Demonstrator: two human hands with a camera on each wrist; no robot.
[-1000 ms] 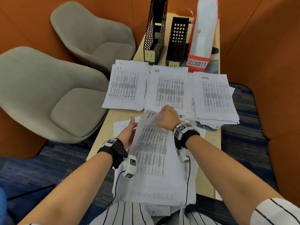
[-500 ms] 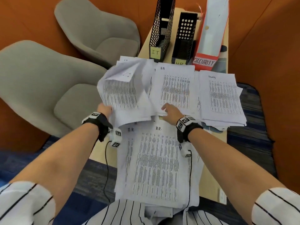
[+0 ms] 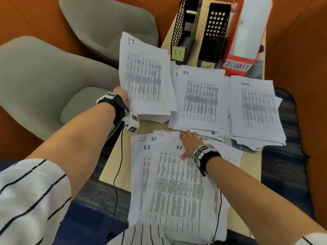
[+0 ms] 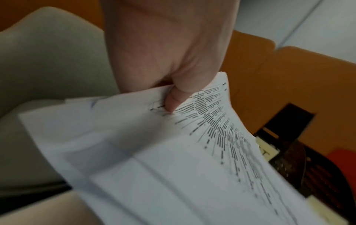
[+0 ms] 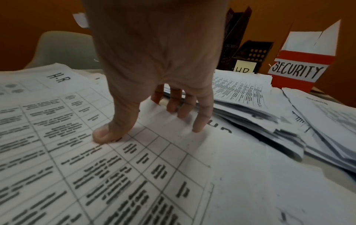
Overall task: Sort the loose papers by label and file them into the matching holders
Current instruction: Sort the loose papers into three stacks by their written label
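My left hand (image 3: 122, 93) grips the IT stack (image 3: 143, 76) by its lower left corner and holds it tilted up above the table's left edge. In the left wrist view my thumb (image 4: 173, 100) presses on the top sheet of the IT stack (image 4: 173, 159). My right hand (image 3: 188, 144) rests on the loose pile (image 3: 177, 188) near me, whose top sheet is labelled H.R. The thumb (image 5: 104, 134) and fingertips (image 5: 198, 124) touch the paper. The HR pile (image 3: 200, 99) and Security pile (image 3: 256, 110) lie flat. Behind them stand the IT holder (image 3: 185, 29), HR holder (image 3: 212, 32) and Security holder (image 3: 247, 32).
Two grey chairs (image 3: 44, 76) stand left of the narrow wooden table (image 3: 113, 167). Orange walls close in behind and to the right. A black cable (image 3: 118, 165) hangs from my left wrist over the table's edge. Dark carpet shows on both sides.
My left hand laid a sheet on the IT pile, then took hold of the whole stack and raised it. My right hand drew back from the HR pile's edge onto the near pile.
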